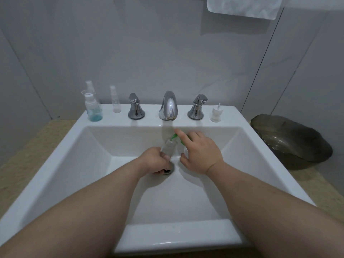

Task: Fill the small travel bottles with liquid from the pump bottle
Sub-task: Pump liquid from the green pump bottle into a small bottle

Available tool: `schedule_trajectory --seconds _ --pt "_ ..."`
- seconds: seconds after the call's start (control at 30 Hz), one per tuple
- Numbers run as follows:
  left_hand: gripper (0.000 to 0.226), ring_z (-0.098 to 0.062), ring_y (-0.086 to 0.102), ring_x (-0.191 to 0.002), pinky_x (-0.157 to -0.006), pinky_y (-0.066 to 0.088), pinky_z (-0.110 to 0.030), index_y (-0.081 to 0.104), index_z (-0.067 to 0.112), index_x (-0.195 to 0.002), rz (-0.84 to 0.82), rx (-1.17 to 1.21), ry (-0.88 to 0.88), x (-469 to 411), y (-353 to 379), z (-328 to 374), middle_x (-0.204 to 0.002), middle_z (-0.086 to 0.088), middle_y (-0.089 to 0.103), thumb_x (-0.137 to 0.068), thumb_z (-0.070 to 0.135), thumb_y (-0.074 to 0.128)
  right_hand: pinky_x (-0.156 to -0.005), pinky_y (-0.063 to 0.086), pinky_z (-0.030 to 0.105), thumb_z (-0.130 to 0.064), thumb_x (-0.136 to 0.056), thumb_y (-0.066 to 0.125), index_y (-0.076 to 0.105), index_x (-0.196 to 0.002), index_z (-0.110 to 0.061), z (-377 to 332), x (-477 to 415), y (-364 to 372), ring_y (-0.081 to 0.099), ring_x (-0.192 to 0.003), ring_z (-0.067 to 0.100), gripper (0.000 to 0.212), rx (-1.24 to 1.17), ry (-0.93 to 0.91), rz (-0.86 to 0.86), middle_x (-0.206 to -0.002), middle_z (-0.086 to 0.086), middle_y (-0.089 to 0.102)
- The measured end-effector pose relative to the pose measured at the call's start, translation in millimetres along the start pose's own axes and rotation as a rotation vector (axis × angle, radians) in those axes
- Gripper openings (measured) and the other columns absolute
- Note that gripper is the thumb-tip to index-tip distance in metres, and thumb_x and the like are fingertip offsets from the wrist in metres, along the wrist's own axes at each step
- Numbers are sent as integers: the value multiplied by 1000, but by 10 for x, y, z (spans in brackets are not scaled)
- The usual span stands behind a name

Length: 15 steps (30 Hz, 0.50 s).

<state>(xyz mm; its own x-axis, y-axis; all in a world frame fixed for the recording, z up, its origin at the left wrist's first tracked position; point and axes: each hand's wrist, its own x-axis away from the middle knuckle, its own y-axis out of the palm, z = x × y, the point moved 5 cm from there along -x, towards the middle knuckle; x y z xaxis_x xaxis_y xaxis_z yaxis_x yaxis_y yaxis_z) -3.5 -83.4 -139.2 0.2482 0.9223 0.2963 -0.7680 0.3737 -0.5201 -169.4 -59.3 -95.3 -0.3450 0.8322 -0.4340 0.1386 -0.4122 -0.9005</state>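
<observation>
Pump bottle (pixel 175 136) largely hidden in right hand (pixel 202 155), forefinger straight; left hand (pixel 153 162) clamped around travel bottle (pixel 168 146).

Bathroom: sink (pixel 251 138), faucet (pixel 168 106), towel (pixel 243 6)

— What of the person shows here?
— Two stout forearms, the left forearm (pixel 83 207) and the right forearm (pixel 270 198), both bare from the frame's lower edge to the wrists.
— And the hands?
— The left hand (pixel 153 161) and right hand (pixel 201 153) are ungloved; a crease rings the right wrist (pixel 210 167).
</observation>
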Motion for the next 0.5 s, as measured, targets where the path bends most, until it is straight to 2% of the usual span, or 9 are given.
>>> schedule_trajectory --seconds 0.2,0.33,0.5 --pt "23 -21 56 -58 -61 48 -31 52 18 -69 12 -1 10 -27 7 -28 -64 -2 57 -77 11 72 -67 53 42 -35 -74 70 39 -153 -25 6 1 4 57 -94 31 85 2 -2 -2 -100 5 60" --pt "24 -20 57 -61 -66 49 -31 54 18 -60 22 -60 30 -33 -16 -12 -62 3 58 -58 28 76 -66 54 42 -35 -73 70 41 -153 -23 9 -8 12 58 -93 32 85 15 -11 7 -100 5 60" --pt "24 -21 57 -62 -66 50 -31 55 17 -61 24 -82 34 -50 -15 -31 -63 2 59 -58 28 76 -61 52 39 -37 -72 72 40 -157 -25 -10 -5 -2 57 -90 30 91 38 -29 43 -97 3 59"
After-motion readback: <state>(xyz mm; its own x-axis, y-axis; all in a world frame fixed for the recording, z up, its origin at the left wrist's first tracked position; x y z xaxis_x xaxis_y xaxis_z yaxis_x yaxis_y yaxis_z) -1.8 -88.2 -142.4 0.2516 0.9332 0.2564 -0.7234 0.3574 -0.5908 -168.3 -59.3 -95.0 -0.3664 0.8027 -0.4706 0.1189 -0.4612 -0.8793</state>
